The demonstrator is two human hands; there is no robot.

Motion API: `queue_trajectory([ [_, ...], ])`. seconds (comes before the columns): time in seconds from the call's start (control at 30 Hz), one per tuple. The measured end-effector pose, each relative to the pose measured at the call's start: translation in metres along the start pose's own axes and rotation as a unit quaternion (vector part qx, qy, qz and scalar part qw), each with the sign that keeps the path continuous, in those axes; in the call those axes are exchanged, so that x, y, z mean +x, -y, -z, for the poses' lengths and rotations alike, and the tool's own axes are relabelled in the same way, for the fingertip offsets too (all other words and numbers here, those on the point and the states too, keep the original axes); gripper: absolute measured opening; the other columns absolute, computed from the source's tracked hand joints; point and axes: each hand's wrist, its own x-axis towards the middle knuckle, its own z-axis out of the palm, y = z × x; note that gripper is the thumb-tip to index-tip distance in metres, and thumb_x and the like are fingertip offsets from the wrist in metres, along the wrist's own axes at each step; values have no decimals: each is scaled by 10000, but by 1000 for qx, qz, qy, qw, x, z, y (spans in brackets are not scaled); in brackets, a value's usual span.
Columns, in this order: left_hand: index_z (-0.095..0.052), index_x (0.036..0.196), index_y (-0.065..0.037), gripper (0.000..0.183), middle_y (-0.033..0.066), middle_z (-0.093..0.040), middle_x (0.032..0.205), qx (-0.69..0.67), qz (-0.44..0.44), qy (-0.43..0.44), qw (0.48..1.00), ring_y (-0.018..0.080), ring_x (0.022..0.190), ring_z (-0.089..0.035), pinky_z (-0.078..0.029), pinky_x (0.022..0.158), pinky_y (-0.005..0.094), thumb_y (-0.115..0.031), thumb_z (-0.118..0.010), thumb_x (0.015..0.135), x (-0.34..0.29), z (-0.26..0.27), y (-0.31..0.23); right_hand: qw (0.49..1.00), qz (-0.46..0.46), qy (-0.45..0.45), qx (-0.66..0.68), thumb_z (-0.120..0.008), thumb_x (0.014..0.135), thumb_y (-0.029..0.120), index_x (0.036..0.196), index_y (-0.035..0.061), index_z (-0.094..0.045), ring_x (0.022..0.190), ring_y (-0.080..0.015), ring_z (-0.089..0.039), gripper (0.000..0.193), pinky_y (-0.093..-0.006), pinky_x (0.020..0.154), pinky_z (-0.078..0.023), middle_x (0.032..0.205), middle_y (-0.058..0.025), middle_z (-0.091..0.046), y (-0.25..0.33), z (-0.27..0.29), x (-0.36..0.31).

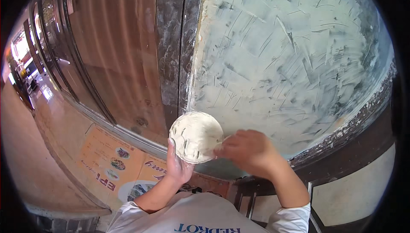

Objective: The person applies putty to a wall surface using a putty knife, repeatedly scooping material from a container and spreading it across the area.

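My left hand (177, 167) holds up a round, clear plastic tub (196, 137) smeared inside with white paste, its open mouth facing me. My right hand (247, 149) is curled at the tub's right rim, fingers closed, apparently on a small scraping tool that dips into the tub; the tool itself is mostly hidden. Both hands hover over the near edge of a large flat griddle (290, 53) coated with streaky white residue.
A brown glass pane in a metal frame (171, 41) stands left of the griddle. Below it runs an orange menu poster (115, 160) on a counter front. A dark crusted rim (363, 117) borders the griddle at right. A tiled floor shows at the far left.
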Motion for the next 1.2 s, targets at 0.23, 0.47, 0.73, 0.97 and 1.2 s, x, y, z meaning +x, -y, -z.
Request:
queue_trajectory([
  [0.23,-287,1530,-90,652,118,-382,1542,31,-81,-29,996,294,1383,-429,-362,1157,478,-521,-339,1044,1,-1,12,993,42,9,-111,-654,812,227,927,296,-685,784,-136,-599,137,-295,681,-495,804,75,-598,24,-9,-8],
  [0.47,-314,1511,-85,629,114,-424,1511,62,-120,-49,990,288,1355,-466,-398,1138,463,-509,-339,1048,-2,-2,12,967,68,-67,-236,-662,734,234,850,202,-636,834,-191,-602,123,-366,724,-504,817,18,-586,-10,-27,6],
  [0.73,-329,1506,-70,642,124,-445,1499,41,-58,-27,997,286,1358,-460,-371,1147,457,-521,-310,1050,-3,14,-2,962,85,-103,-237,-676,705,256,858,188,-654,909,-218,-599,168,-502,853,-522,874,2,-604,-16,-16,10],
  [0.97,-331,1506,-47,650,152,-454,1491,52,99,36,993,316,1350,-469,-368,1145,466,-508,-318,1047,0,13,-10,978,90,-85,-169,-710,691,217,903,192,-661,971,-203,-615,220,-425,798,-565,920,22,-610,-19,11,16],
  [1.2,-361,1489,-44,672,148,-470,1478,78,52,7,996,308,1338,-482,-378,1138,466,-540,-328,1036,6,6,-18,998,36,-42,-2,-712,687,69,958,179,-705,928,-205,-656,292,-336,712,-568,986,42,-674,-10,37,-7],
])
